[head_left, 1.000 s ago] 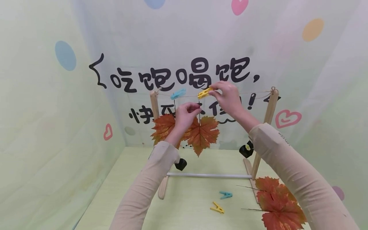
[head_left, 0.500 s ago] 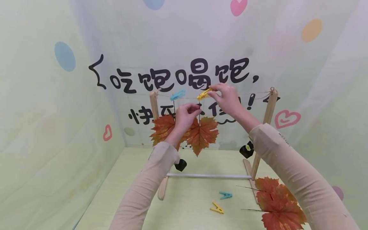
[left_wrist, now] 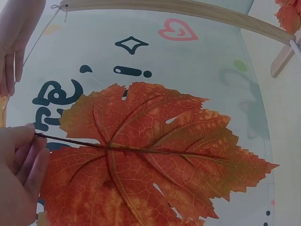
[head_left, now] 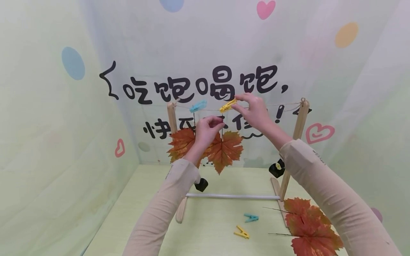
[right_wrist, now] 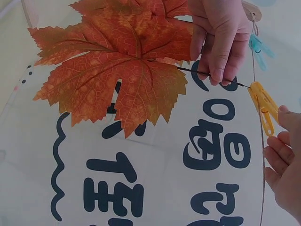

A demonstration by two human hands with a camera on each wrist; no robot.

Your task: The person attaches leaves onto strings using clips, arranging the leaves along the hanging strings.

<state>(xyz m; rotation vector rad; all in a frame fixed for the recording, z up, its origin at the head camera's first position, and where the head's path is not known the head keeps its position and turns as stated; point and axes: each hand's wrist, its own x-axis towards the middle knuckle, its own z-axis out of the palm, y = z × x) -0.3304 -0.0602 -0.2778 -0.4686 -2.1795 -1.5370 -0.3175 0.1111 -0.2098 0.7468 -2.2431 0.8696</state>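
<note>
My left hand [head_left: 206,131] pinches the thin dark stem [left_wrist: 70,140] of an orange-red maple leaf [head_left: 223,151]. The leaf hangs below the string [head_left: 211,110], its stem tip meeting a yellow clothespin [right_wrist: 262,107]. At the other end of that clothespin, my right hand [head_left: 256,110] holds the handles between thumb and fingers. To the left, a light blue clothespin [head_left: 198,106] sits on the string with another maple leaf [head_left: 182,140] hanging under it. My left forearm and hand partly cover that leaf.
Wooden posts [head_left: 300,121] carry the string, and a white rod [head_left: 234,196] joins their feet. On the table lie a blue clothespin [head_left: 251,217], a yellow clothespin [head_left: 241,232] and stemmed maple leaves [head_left: 309,227] at right. A printed cloth [head_left: 128,42] hangs behind.
Both hands stay almost in place, still holding the stem and the yellow clothespin. The right hand has shifted very slightly right and down.
</note>
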